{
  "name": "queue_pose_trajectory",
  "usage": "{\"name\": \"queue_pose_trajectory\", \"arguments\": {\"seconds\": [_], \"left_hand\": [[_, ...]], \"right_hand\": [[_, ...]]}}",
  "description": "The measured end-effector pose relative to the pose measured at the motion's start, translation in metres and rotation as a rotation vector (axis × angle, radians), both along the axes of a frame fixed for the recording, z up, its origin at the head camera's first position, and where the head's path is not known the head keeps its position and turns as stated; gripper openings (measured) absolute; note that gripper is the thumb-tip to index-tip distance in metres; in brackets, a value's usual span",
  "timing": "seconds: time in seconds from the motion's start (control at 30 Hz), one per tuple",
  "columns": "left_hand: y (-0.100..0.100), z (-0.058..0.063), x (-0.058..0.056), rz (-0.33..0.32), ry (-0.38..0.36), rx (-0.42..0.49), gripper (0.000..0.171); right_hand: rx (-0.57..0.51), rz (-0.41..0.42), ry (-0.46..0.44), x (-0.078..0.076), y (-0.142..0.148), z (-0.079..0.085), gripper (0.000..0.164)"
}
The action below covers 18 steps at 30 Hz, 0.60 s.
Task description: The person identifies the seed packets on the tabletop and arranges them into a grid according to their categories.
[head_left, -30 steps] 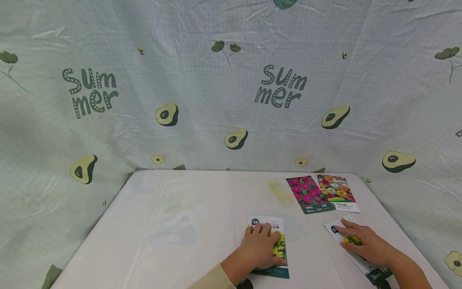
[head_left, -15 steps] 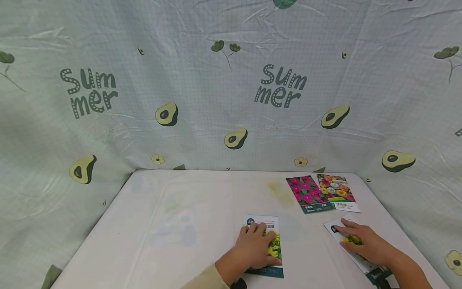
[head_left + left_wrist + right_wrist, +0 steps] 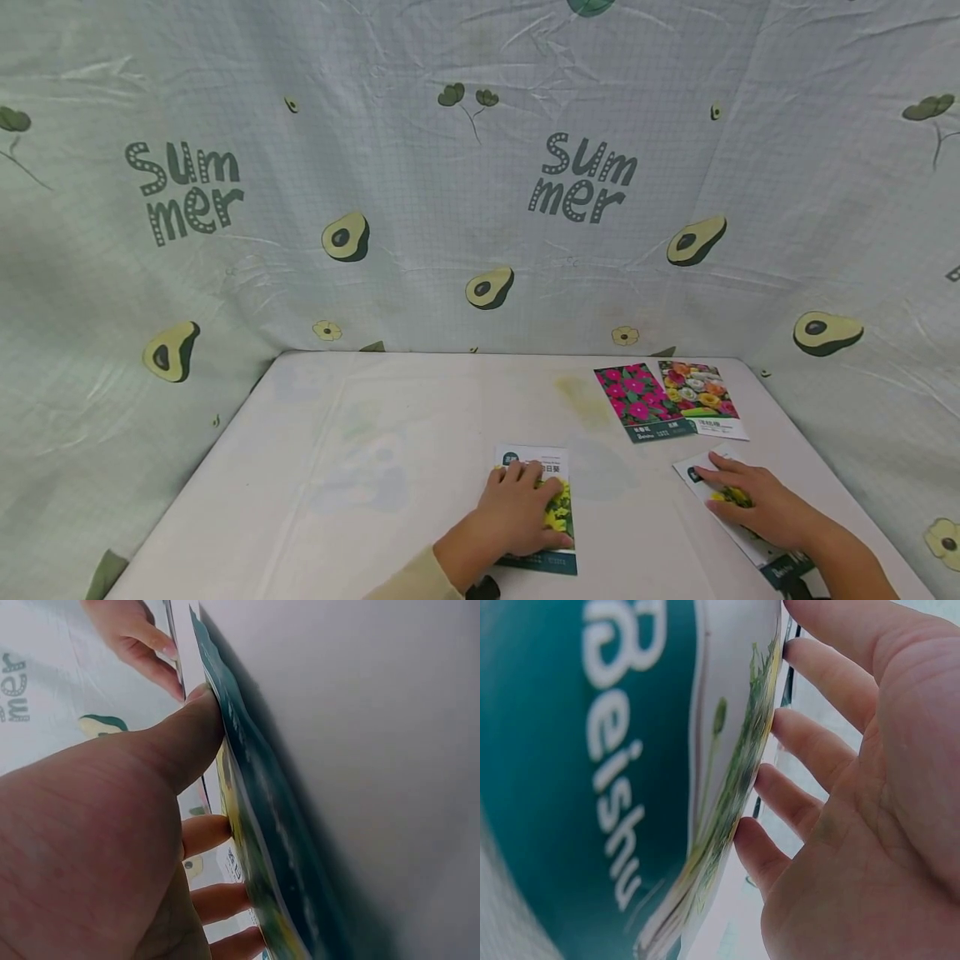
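In the head view my left hand (image 3: 517,510) rests with spread fingers on a flower seed packet (image 3: 558,512) with yellow blooms, lying near the front middle of the table. The left wrist view has thumb and fingertips pressed against that packet's printed face, its dark green band (image 3: 289,847) toward the camera. Farther right, my right hand (image 3: 768,508) lies over a second seed packet (image 3: 744,542), which is slanted and shows a bit of yellow flower. Seen from the right wrist, extended fingertips touch the packet's face beside the green "Beishu" band (image 3: 622,765).
Two more packets lie at the back right of the white table (image 3: 420,417): one with magenta flowers (image 3: 637,400), its lower corner meeting one with mixed-colour flowers (image 3: 705,396). A pale curtain (image 3: 420,183) printed with avocados hangs around the back and sides.
My left hand has slid left along the table, and the yellow-flower packet under it has moved left with it. The right hand and its packet have stayed in place.
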<state>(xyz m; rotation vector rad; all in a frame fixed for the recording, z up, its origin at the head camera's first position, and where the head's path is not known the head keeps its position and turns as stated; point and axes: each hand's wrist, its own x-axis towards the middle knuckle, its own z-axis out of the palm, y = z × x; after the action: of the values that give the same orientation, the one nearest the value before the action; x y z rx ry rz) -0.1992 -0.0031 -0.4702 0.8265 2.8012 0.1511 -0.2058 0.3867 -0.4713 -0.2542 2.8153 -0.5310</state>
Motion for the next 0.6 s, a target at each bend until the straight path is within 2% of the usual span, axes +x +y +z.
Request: {"name": "queue_pose_trajectory", "arguments": {"seconds": [0.23,0.6], "left_hand": [[-0.008,-0.005,-0.002,-0.004,0.002,0.012,0.072],[-0.017,0.002,0.001,-0.002,0.011,0.003,0.073]], "right_hand": [[-0.008,0.003,-0.004,-0.001,0.001,-0.001,0.066],[-0.008,0.006,-0.001,0.000,0.002,-0.002,0.066]]}}
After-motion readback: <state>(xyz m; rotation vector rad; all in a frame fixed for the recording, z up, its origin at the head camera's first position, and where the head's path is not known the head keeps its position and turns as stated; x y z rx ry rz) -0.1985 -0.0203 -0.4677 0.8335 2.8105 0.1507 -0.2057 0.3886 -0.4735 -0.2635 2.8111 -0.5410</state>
